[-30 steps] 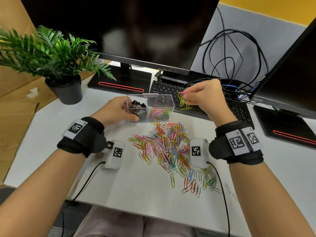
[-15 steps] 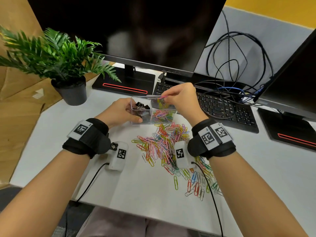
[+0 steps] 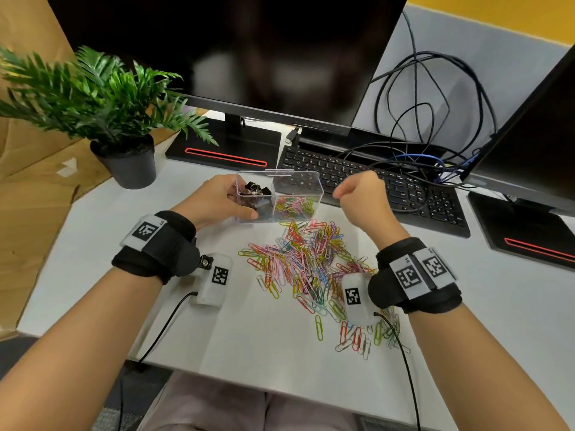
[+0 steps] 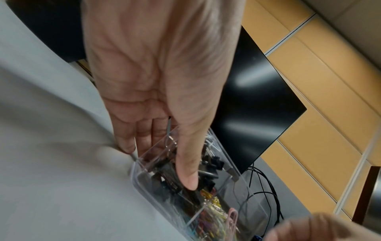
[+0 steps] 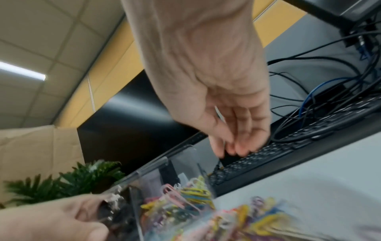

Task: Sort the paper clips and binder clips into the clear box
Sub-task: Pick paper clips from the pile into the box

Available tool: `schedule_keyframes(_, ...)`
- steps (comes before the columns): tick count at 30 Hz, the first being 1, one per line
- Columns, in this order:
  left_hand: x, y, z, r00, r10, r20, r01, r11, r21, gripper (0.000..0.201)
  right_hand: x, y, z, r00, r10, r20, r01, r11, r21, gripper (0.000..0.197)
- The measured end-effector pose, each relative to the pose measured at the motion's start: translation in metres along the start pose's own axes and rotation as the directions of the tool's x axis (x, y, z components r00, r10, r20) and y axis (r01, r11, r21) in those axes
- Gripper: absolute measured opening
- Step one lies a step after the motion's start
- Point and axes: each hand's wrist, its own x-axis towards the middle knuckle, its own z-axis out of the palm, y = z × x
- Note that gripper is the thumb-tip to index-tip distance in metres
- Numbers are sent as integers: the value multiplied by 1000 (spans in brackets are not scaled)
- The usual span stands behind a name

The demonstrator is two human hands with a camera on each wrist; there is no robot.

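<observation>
Between loads: clips still to gather

The left hand (image 3: 217, 200) grips the clear box (image 3: 280, 197), binder clips (image 3: 255, 191) left, paper clips (image 3: 294, 205) right. The right hand (image 3: 362, 197), fingers loosely curled and seemingly empty, hovers beside it; next it likely reaches down to the paper clip pile (image 3: 308, 262) nearer the person.

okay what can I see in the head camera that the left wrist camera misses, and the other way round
Only the head view shows the loose pile of paper clips on the desk, the potted plant, the keyboard and both wrist bands.

Only the left wrist view shows, close up, the left hand's thumb lying against the near wall of the clear box, with the fingers behind its end.

Both show the left hand holding the clear box, black binder clips in its left compartment, coloured paper clips in the right one, and the right hand beside it.
</observation>
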Motion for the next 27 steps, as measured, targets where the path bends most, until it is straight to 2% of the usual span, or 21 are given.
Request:
schedule_keyframes(2, 0, 0, 0, 1000, -2, -3, 2, 1000, 6, 32, -2, 9, 5, 983, 88, 162, -65, 987, -144, 25)
schedule_keyframes(4, -1, 1, 0, 1000, 0, -2, 0, 1000, 7, 32, -7, 12, 7, 945, 130, 302, -44, 961, -275, 28)
schedule_keyframes(7, 0, 1, 0, 1000, -1, -1, 1, 1000, 4, 33, -14, 8, 8, 897, 101, 431, 51, 944, -327, 63)
schedule_keyframes(8, 0, 1, 0, 1000, -4, -1, 4, 1000, 3, 33, -17, 6, 9, 889, 82, 451, 75, 945, -319, 68)
schedule_keyframes(12, 0, 1, 0, 1000, -10, 1, 10, 1000, -8, 35, -22, 4, 14, 878, 31, 478, 135, 942, -308, 60)
schedule_keyframes(23, -1, 1, 0, 1000, -11, -1, 11, 1000, -17, 33, -17, 6, 14, 886, 15, 464, 80, 980, -184, 11)
schedule_keyframes(27, -1, 0, 0, 1000, -10, 0, 10, 1000, -14, 33, -11, 11, 8, 916, 6, 401, 56, 988, -142, 14)
